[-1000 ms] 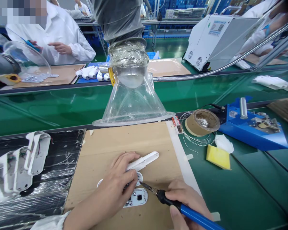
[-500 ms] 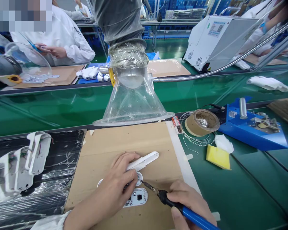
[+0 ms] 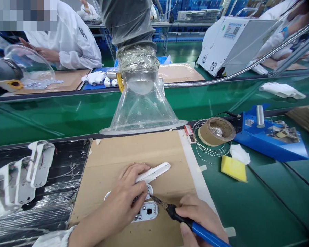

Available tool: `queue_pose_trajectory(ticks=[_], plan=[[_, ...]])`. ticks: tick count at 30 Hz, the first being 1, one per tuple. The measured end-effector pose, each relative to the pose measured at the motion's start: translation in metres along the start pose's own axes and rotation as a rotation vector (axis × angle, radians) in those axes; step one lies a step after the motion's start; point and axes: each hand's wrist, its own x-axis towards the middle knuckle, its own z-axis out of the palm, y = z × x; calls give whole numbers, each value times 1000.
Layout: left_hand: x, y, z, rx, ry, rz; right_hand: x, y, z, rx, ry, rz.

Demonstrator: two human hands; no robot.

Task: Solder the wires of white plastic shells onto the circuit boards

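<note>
Low in the frame, centre, the left hand [image 3: 123, 202] lies fingers-down on a white shell [image 3: 154, 172], pinning it to the cardboard [image 3: 134, 151]; the fingers are curled over the part, not closed into a fist. Just right of it, the right hand [image 3: 201, 219] is wrapped tight round the blue grip of a soldering iron [image 3: 180, 219], and the tip slants up-left to a small round piece [image 3: 149, 189] beside the left fingertips. The tip looks to be touching it, though that is too small to be sure. Under the left hand lies a white board [image 3: 148, 211] with a dark square chip, just below the round piece.

Above, at mid-frame, a clear funnel hood [image 3: 142, 109] hangs over the far edge of the cardboard. At lower left, more white shells [image 3: 28, 175] sit stacked on a black tray [image 3: 54, 206]. Right of centre, a solder spool [image 3: 216, 130] sits with wire looped about it; a yellow sponge [image 3: 233, 168] lies near it, below and to the right, with a white wad [image 3: 240, 153] just above the sponge. A blue stand [image 3: 270, 137] sits further right on the green bench [image 3: 260, 206].

Upper left, beyond the green belt [image 3: 67, 109], a person in a white coat [image 3: 69, 37] is at another bench. A white machine [image 3: 231, 41] sits upper right.
</note>
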Motion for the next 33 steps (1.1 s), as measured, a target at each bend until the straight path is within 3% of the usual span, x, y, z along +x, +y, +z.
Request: queue_pose_trajectory(ticks=[5,9,11,14,17,20,25,30,33], plan=[[0,1,0,-3,-3,1,5,10,-5,-24,-93,-175],[-1,0,0,7,-11,-1,8,10,-14,9,-75,-222],[-1,-2,1,18,-14,7,9,8,-23,-13,10,-165],[-2,-6,2,43,23,35,19,11,-42,-152,265,-15],[-4,-12,6,53,60,63,44,26,-60,-262,360,93],[-5,-19,11,44,110,87,77,43,-68,-306,359,119],[-2,-18,11,26,121,74,113,63,-62,-412,256,43],[0,-7,5,31,82,47,118,68,-62,-467,221,21],[0,-3,3,17,68,36,102,59,-64,-441,245,19]])
